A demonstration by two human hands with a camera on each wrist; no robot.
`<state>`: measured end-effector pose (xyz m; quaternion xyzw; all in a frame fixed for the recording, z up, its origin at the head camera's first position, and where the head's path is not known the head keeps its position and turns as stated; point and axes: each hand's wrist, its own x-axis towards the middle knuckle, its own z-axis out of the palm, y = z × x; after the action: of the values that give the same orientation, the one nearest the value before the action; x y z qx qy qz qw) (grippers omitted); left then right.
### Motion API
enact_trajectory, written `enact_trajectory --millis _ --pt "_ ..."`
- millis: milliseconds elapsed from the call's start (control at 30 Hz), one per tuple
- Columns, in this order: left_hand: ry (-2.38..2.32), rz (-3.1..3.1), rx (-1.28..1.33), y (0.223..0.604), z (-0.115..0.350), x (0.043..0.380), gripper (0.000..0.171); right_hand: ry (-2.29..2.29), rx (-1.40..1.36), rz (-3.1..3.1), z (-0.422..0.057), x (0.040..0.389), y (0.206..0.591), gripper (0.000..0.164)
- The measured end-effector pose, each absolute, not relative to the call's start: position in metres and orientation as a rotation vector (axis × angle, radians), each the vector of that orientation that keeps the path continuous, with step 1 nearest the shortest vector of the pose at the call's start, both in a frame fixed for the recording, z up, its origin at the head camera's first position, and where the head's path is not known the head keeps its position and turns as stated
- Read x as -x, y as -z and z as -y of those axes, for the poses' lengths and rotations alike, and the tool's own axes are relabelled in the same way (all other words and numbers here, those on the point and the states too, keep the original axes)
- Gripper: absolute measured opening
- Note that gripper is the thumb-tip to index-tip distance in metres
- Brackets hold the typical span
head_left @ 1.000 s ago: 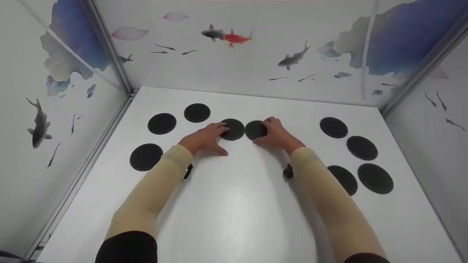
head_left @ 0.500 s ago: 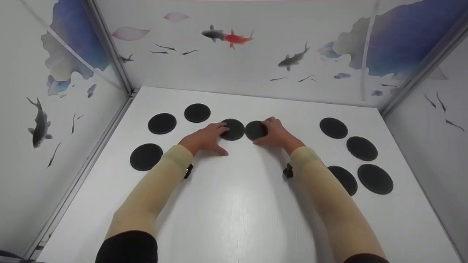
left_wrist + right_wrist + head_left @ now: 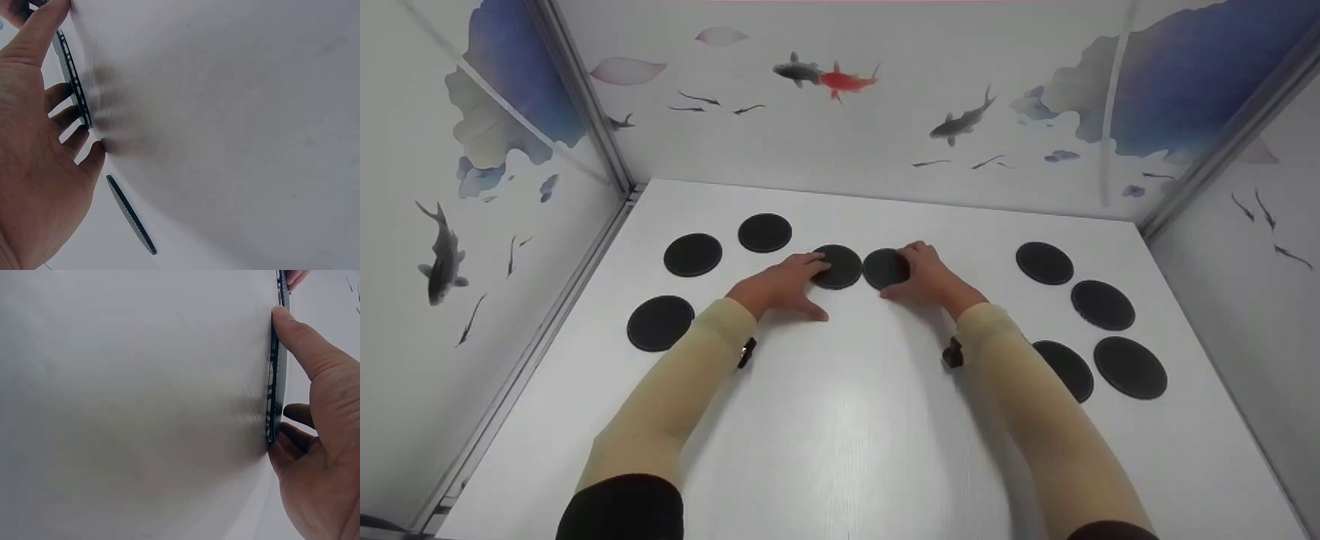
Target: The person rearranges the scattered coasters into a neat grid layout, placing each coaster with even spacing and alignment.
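Note:
Two flat black round discs lie edge to edge on the white table (image 3: 840,420) in the head view. My left hand (image 3: 778,286) rests its fingertips on the left edge of the left disc (image 3: 841,268), its thumb spread away near the tabletop. The right hand (image 3: 926,277) grips the right disc (image 3: 883,268) by its rim, thumb at the near side and fingers at the far side. In the right wrist view, the thumb (image 3: 306,343) and fingers span the thin edge of that disc (image 3: 274,382). The discs' undersides are hidden.
Three more black discs lie at the left, including one (image 3: 660,322) beside the left forearm. Several others lie at the right, one (image 3: 1065,370) partly under the right forearm. White printed panels (image 3: 840,142) enclose the table at the back and sides.

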<state>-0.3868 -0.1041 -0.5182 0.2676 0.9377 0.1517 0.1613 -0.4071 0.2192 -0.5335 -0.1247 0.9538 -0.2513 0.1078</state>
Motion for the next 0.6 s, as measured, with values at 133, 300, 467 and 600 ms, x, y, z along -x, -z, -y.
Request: enact_trajectory --millis 133,300,467,600 --pt "-0.434 -2.673 -0.766 0.518 0.104 0.387 0.108 0.746 0.365 -2.8 -0.22 0.407 0.534 0.099" --pt "-0.423 -2.676 -0.775 0.518 0.103 0.388 0.107 0.742 0.378 -2.804 -0.225 0.405 0.531 0.104" --pt "-0.429 -2.676 -0.775 0.518 0.105 0.388 0.107 0.724 0.412 -2.809 -0.232 0.403 0.526 0.106" --pt "-0.433 -2.676 -0.774 0.519 0.104 0.388 0.107 0.702 0.463 -2.828 -0.241 0.398 0.523 0.101"
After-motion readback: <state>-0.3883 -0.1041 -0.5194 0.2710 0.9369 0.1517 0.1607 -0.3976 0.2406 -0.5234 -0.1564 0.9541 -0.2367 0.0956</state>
